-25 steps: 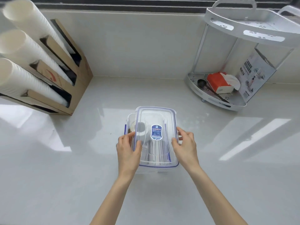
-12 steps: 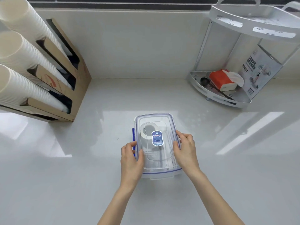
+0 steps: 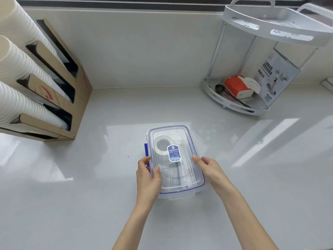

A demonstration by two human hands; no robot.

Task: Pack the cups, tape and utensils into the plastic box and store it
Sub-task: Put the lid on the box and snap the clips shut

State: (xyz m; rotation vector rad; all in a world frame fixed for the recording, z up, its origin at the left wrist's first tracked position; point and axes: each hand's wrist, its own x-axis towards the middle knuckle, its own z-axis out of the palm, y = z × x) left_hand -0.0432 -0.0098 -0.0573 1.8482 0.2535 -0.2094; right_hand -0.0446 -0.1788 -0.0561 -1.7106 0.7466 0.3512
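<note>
A clear plastic box with a blue-trimmed lid sits on the white counter in the middle of the view. The lid lies flat on the box and carries a blue label. Through it I see a roll of tape at the far end and clear utensils nearer me. My left hand grips the box's left side by a blue side clip, thumb on the lid. My right hand holds the right side, fingers on the lid's edge.
A cardboard dispenser with long stacks of white paper cups stands at the left. A white corner rack at the back right holds an orange tissue pack, a dark ladle and a printed carton. A wall backs the counter.
The lid, held tilted and offset over the box a second ago, now lies squarely on it. Both hands have stayed at the box's sides and lowered with the lid.
</note>
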